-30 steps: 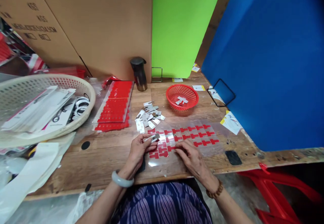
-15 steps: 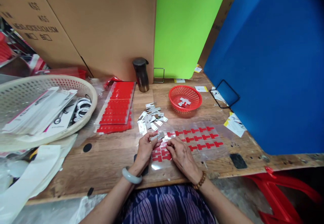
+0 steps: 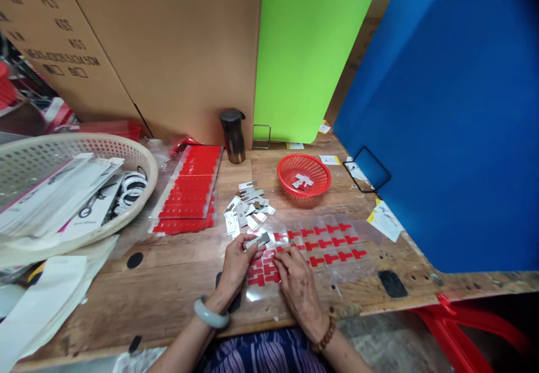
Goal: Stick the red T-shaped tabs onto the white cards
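My left hand (image 3: 236, 265) pinches a small flat metal plate (image 3: 258, 241) between thumb and fingers, above the left end of a clear sheet with red T-shaped stickers (image 3: 325, 244). Beside it, my right hand (image 3: 297, 283) has its fingers pressed together at the red stickers; whatever is between the fingertips is too small to make out. A loose pile of metal plates (image 3: 248, 207) lies just beyond my left hand. Farther back, a red plastic basket (image 3: 304, 193) holds a few metal pieces.
Stacked red sticker sheets (image 3: 189, 182) lie left of the pile. A dark bottle (image 3: 233, 137) stands by the cardboard (image 3: 168, 41). At the left is a cream basket (image 3: 145, 193) of printed cards. Green (image 3: 311, 53) and blue boards (image 3: 455, 120) rise behind, near a wire stand (image 3: 367, 169).
The view has tilted up slightly, so the table things sit lower in the picture. Both hands remain over the sticker sheet, with the metal plate still in my left hand.
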{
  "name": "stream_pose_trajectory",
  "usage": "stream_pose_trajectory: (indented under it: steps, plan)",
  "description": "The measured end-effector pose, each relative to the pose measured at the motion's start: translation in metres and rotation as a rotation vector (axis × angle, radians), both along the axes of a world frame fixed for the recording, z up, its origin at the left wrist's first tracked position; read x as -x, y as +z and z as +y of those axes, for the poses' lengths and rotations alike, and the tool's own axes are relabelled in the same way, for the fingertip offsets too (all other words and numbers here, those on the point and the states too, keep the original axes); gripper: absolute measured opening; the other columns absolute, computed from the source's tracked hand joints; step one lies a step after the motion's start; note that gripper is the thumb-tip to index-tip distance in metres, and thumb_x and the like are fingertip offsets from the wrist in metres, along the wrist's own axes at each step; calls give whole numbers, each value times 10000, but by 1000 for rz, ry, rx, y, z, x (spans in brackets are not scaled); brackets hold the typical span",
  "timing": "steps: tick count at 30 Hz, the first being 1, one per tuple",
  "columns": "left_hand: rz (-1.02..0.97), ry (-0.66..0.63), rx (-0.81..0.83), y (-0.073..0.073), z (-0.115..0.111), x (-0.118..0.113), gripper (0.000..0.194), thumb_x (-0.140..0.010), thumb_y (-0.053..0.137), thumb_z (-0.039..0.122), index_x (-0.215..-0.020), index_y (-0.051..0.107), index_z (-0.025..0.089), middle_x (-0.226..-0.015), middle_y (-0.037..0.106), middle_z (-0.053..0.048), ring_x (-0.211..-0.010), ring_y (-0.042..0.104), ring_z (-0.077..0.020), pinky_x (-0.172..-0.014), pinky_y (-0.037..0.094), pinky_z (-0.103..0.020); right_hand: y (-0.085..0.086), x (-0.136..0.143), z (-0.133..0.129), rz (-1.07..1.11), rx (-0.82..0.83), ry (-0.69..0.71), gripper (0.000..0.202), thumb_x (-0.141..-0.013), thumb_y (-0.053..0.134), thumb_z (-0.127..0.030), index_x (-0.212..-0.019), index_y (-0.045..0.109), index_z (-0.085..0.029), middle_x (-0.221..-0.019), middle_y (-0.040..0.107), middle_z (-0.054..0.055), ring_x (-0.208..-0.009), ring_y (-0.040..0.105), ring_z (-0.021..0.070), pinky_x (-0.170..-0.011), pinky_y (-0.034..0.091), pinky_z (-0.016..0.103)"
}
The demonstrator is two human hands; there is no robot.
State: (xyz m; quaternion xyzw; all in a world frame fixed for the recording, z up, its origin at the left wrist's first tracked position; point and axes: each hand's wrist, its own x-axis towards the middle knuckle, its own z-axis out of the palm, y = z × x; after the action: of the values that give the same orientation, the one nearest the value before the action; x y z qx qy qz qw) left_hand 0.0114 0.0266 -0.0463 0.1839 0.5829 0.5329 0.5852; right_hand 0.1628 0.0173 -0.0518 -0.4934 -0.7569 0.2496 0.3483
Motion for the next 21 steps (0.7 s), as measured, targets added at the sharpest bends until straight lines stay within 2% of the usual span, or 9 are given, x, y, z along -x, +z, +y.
stream_pose_trajectory:
  steps: [7, 11, 15, 21]
  plan:
    - [19, -15, -23, 1, 0, -1, 312, -642, 779, 224, -879, 598, 130, -735, 696, -32, -684, 709, -179, -655, 563, -253, 8, 3, 7, -64, 55, -9, 176, -850, 442, -65, -780, 531, -200, -794, 539, 41, -739, 502, 191, -667, 433, 313]
    - [18, -23, -38, 0, 1, 0, 311, -623, 789, 224, -854, 599, 141, -732, 691, -6, -663, 697, -156, -666, 559, -249, 5, -2, 5, 25, 67, 47, 167, -850, 443, -65, -775, 498, -204, -783, 521, 28, -744, 495, 183, -700, 433, 315]
    - [47, -20, -64, -1, 1, 0, 321, -610, 797, 226, -847, 598, 139, -722, 687, 7, -652, 691, -153, -647, 555, -238, 10, -10, 4, 139, 185, 164, 180, -843, 457, -54, -753, 480, -209, -782, 522, 11, -765, 501, 172, -707, 429, 297]
    - [9, -17, -29, -3, 1, 1, 340, -633, 787, 201, -907, 594, 142, -738, 697, -5, -669, 702, -162, -635, 557, -227, 24, -24, 10, 285, 394, 224, 128, -840, 494, -138, -730, 488, -204, -792, 541, 8, -772, 527, 159, -708, 432, 271]
